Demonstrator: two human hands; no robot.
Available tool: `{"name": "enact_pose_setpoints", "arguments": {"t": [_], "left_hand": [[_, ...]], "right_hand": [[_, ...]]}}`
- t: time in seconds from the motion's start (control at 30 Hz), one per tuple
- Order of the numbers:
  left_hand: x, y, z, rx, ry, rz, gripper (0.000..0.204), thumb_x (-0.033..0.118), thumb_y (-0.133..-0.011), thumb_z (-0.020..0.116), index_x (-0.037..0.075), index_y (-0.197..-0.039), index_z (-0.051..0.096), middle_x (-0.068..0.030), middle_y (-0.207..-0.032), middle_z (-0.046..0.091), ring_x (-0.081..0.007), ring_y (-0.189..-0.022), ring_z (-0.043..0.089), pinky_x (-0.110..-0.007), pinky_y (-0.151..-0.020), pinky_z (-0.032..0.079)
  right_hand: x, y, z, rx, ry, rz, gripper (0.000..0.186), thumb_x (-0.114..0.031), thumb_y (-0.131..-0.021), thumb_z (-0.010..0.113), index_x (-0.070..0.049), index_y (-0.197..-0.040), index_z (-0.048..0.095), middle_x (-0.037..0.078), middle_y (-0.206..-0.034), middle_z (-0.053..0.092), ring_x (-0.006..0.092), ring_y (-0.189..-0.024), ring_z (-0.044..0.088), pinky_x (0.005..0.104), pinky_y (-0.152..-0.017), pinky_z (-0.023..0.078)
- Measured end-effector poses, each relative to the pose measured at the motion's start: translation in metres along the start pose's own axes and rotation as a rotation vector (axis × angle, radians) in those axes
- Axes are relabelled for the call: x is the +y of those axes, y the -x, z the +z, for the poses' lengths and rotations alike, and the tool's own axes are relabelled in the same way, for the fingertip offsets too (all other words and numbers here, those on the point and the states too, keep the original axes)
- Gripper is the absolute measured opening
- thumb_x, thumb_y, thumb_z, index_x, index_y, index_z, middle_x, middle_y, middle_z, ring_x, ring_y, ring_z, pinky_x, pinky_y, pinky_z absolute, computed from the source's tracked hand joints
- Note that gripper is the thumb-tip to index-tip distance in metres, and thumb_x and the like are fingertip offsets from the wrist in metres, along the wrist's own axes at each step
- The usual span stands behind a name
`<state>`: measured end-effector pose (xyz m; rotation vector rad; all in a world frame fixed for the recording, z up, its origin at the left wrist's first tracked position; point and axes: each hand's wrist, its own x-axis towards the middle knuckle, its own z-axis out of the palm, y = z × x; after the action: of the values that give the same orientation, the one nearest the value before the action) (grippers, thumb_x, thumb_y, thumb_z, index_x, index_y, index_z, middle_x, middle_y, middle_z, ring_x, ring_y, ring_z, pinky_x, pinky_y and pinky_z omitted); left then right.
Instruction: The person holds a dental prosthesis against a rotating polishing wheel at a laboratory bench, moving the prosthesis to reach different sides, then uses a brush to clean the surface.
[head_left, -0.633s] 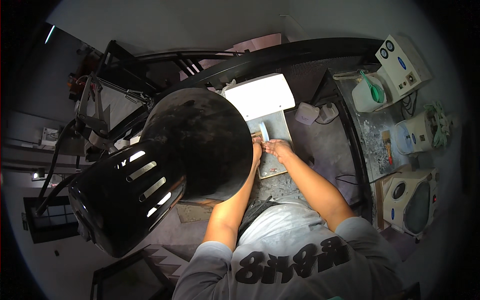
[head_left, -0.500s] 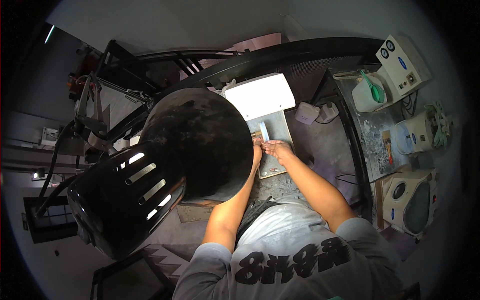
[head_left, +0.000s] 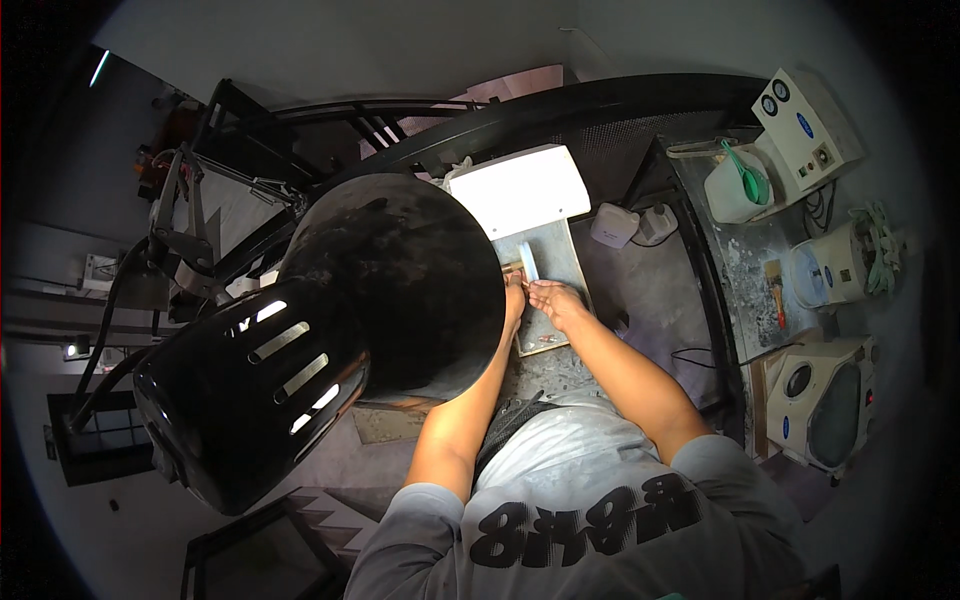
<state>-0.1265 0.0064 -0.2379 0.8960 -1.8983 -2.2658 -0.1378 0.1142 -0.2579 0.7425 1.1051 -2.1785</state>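
Note:
Just below a pale blue-white disc point(head_left: 530, 262), seen nearly edge-on beside a short brass-coloured shaft point(head_left: 513, 267), my two hands are close together. My left hand point(head_left: 515, 296) has its fingers drawn together, and the lamp shade hides part of it. Fingers of my right hand point(head_left: 555, 301) are bent into a pinch close to the left fingertips and the disc's lower edge. Whatever lies between the fingers is too small to make out. Under the hands is a grey metal tray point(head_left: 575, 280), with small bits near its front edge. A brightly lit white hood point(head_left: 520, 190) stands behind the disc.
A large black lamp point(head_left: 400, 290) on a jointed arm point(head_left: 187, 230) covers the left-centre. On the right-hand bench point(head_left: 735, 290) are a brush point(head_left: 776, 293), a white tub point(head_left: 733, 195) with a green scoop, and several cream machines. White jugs point(head_left: 614, 226) stand beyond the tray.

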Motion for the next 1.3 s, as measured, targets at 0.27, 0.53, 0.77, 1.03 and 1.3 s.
{"name": "enact_pose_setpoints", "arguments": {"t": [0.27,0.53,0.77,1.03,1.3], "left_hand": [[-0.022,-0.015,-0.002,0.036,0.067,-0.043,0.024,0.013,-0.09,0.052,-0.001,-0.073,0.059,-0.0059,-0.064,0.059,-0.0115,-0.052,0.051,-0.025,-0.051,0.04],[-0.024,-0.02,-0.002,0.051,0.013,-0.132,0.019,0.011,-0.09,0.053,0.0,-0.075,0.058,-0.0069,-0.064,0.058,-0.0142,-0.049,0.053,-0.027,-0.045,0.042],[-0.019,-0.018,0.004,0.088,-0.006,-0.129,0.015,0.01,-0.089,0.053,-0.001,-0.084,0.06,-0.0063,-0.067,0.059,-0.0137,-0.052,0.054,-0.026,-0.045,0.043],[-0.02,-0.012,-0.007,-0.03,0.055,-0.095,0.018,0.011,-0.092,0.048,0.0,-0.084,0.06,-0.004,-0.069,0.059,-0.0112,-0.055,0.052,-0.024,-0.05,0.042],[-0.018,0.011,-0.014,-0.079,0.025,0.06,0.016,0.009,-0.094,0.045,0.0,-0.092,0.058,-0.0037,-0.074,0.06,-0.0085,-0.06,0.052,-0.022,-0.055,0.042]], "right_hand": [[-0.002,-0.004,-0.001,0.0,0.021,-0.001,0.017,-0.002,-0.078,0.065,0.0,-0.093,0.057,0.009,-0.082,0.065,0.0153,-0.07,0.062,0.0273,-0.065,0.053],[-0.003,-0.01,-0.004,0.008,0.041,0.001,0.02,-0.001,-0.078,0.064,0.0,-0.096,0.055,0.009,-0.084,0.065,0.0167,-0.073,0.063,0.0274,-0.066,0.052],[-0.006,-0.011,-0.003,0.05,0.053,0.021,0.02,-0.001,-0.078,0.063,0.001,-0.097,0.055,0.009,-0.084,0.064,0.0164,-0.072,0.063,0.0271,-0.065,0.053],[-0.006,0.001,0.002,0.029,0.113,-0.014,0.015,0.0,-0.08,0.061,0.0,-0.094,0.056,0.009,-0.086,0.064,0.0165,-0.074,0.063,0.0275,-0.066,0.053],[-0.001,0.012,-0.003,-0.077,0.196,-0.089,0.013,-0.002,-0.083,0.059,0.0,-0.096,0.06,0.008,-0.09,0.065,0.0152,-0.076,0.062,0.0269,-0.067,0.052]]}}
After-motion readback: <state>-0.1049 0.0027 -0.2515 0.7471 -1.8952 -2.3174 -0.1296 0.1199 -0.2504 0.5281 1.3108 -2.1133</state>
